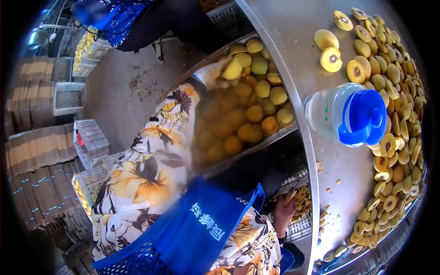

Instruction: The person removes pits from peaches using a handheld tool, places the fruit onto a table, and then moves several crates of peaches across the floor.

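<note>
Fruit in the crate, one in hand

Left hand (213, 74), pale-gloved, curls round one yellow fruit (233, 69) in the crate (268, 139) beside the steel worktop's (284, 41) left edge. Round, smooth, probably light and easily bruised, it is best cupped round its belly. Right hand (284, 211) sits low at the near edge, grip unclear. Halved fruit (389, 114) heaps along the right edge.

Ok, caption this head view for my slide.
Gloved left hand grasps a yellow fruit in the tray, beside a table of halved fruit and a blue-lidded bottle.
</note>
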The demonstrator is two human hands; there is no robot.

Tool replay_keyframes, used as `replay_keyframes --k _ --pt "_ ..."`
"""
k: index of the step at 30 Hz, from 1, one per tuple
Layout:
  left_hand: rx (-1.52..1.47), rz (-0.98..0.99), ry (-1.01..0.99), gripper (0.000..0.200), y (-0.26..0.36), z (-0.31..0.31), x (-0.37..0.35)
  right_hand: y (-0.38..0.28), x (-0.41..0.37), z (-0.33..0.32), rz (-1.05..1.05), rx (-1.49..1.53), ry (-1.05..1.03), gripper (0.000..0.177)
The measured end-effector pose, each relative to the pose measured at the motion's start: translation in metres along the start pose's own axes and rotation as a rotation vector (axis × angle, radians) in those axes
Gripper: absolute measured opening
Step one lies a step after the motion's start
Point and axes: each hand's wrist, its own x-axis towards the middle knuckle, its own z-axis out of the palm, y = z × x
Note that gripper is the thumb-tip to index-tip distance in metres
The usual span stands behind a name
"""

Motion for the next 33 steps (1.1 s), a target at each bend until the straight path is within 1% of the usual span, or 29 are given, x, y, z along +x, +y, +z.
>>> replay_keyframes --k 2,3,6,9,10,13,14,17,18,21,22,25,26,29,30,31,33 --pt "-0.152 -0.032 0.1 0.039 -0.005 0.02 -0.003 0.0 -0.004 -0.004 -0.014 -0.005 0.001 0.03" --pt "-0.096 -0.002 0.209 0.035 -0.004 0.029 -0.004 -0.003 -0.007 -0.007 -0.024 0.008 0.005 0.029" --pt "0.857 0.662 0.852 0.022 -0.021 0.045 0.005 -0.005 -0.011 -0.004 -0.028 0.044 0.018 0.027" --pt "1.335 0.787 0.68 0.02 -0.026 0.05 0.001 0.004 -0.012 0.0 -0.057 0.062 -0.003 0.026" --pt "1.457 0.596 0.512 0.02 -0.051 0.05 0.007 0.008 -0.012 0.0 -0.074 0.065 -0.014 0.026" --pt "1.334 0.375 0.302 0.021 -0.054 0.043 -0.007 0.003 -0.016 0.001 -0.105 0.101 0.042 0.026" --pt "1.198 0.444 0.395 0.02 -0.052 0.038 -0.008 0.003 -0.018 0.001 -0.104 0.104 0.047 0.026" --pt "1.229 0.164 0.279 0.02 -0.046 0.039 -0.003 0.004 -0.015 0.001 -0.11 0.095 0.044 0.026" --pt "1.257 0.118 0.285 0.02 -0.047 0.043 -0.001 0.007 -0.014 0.002 -0.104 0.079 0.042 0.026" --pt "1.242 0.129 0.256 0.02 -0.051 0.054 0.014 0.015 -0.01 0.008 -0.136 0.052 0.054 0.025" --pt "1.303 0.068 0.234 0.02 -0.043 0.058 0.016 0.017 -0.009 0.01 -0.163 0.047 0.056 0.025" --pt "1.25 0.104 0.08 0.021 -0.013 0.052 0.005 0.023 -0.008 0.011 -0.228 0.036 0.091 0.024" --pt "1.265 0.111 0.086 0.023 -0.014 0.053 0.002 0.023 -0.009 0.009 -0.216 0.053 0.097 0.025" --pt "1.41 0.162 0.037 0.023 -0.028 0.062 0.001 0.018 -0.014 0.005 -0.156 0.083 0.079 0.025" --pt "1.497 0.065 0.029 0.027 -0.034 0.07 0.008 0.015 -0.014 0.004 -0.129 0.074 0.057 0.025" --pt "1.501 0.084 0.038 0.032 -0.036 0.073 0.011 0.014 -0.014 0.003 -0.102 0.065 0.037 0.025" --pt "1.446 0.086 0.105 0.034 -0.074 0.071 0.038 0.023 -0.011 0.008 -0.169 0.047 0.011 0.025"
